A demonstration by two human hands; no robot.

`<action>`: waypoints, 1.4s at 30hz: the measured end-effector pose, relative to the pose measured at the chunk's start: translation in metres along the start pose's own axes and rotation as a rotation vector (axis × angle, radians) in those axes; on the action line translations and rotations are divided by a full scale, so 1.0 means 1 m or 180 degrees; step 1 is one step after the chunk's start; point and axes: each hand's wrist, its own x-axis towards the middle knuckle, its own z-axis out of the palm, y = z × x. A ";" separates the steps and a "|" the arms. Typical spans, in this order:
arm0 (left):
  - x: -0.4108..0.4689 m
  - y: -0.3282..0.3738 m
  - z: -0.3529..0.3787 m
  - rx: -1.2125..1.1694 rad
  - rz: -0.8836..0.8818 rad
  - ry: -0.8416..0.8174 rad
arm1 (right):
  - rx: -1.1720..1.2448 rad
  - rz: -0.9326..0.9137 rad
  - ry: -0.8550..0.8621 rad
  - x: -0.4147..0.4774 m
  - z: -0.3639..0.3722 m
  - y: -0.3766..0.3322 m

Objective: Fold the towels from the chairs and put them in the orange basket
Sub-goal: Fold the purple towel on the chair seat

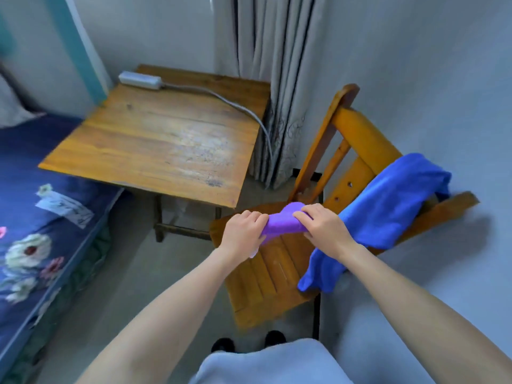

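Gripping a purple towel (281, 222) with left hand (243, 231) and right hand (324, 228), one each end. Over the wooden chair (266, 275).

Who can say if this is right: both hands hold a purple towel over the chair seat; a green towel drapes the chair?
Head view: the draped towel is blue, not green. The left hand and right hand do hold the purple towel over the chair seat.
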 end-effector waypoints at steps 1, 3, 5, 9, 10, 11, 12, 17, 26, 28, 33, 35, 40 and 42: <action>0.010 0.003 -0.016 0.0094 0.0068 0.0131 | -0.0065 -0.0019 0.0097 0.007 -0.016 0.006; 0.029 0.004 -0.038 0.0198 0.0087 0.0280 | -0.0162 -0.0050 0.0254 0.025 -0.040 0.016; 0.047 0.002 -0.060 0.0344 0.0135 0.0454 | -0.0257 -0.0120 0.0422 0.042 -0.065 0.026; 0.074 -0.006 -0.112 0.0601 0.0164 0.0860 | -0.0420 -0.0222 0.0632 0.081 -0.114 0.036; 0.075 -0.009 -0.126 0.0636 0.0186 0.0992 | -0.0437 -0.0300 0.0696 0.091 -0.125 0.035; 0.075 -0.013 -0.138 0.0657 0.0213 0.1098 | -0.0446 -0.0403 0.0765 0.101 -0.134 0.032; 0.073 -0.017 -0.148 0.0678 0.0227 0.1182 | -0.0458 -0.0504 0.0825 0.110 -0.141 0.029; 0.042 -0.042 -0.195 0.0937 0.0144 0.1557 | -0.0504 -0.1097 0.1125 0.159 -0.154 0.000; -0.082 -0.087 -0.224 0.1113 -0.1014 0.1721 | 0.0026 -0.2234 0.1231 0.224 -0.139 -0.111; -0.126 -0.101 -0.228 0.1128 -0.1410 0.1672 | 0.0176 -0.2473 0.1130 0.236 -0.130 -0.155; -0.234 -0.127 -0.246 0.1320 -0.2001 0.1473 | 0.0474 -0.3022 0.1214 0.260 -0.106 -0.271; -0.286 -0.141 -0.266 0.1480 -0.2196 0.1431 | 0.0551 -0.3207 0.1222 0.274 -0.101 -0.333; -0.385 -0.173 -0.305 0.1628 -0.2585 0.1510 | 0.0751 -0.3617 0.1134 0.298 -0.101 -0.453; -0.417 -0.181 -0.313 0.1649 -0.2846 0.1535 | 0.0796 -0.3727 0.1068 0.305 -0.101 -0.494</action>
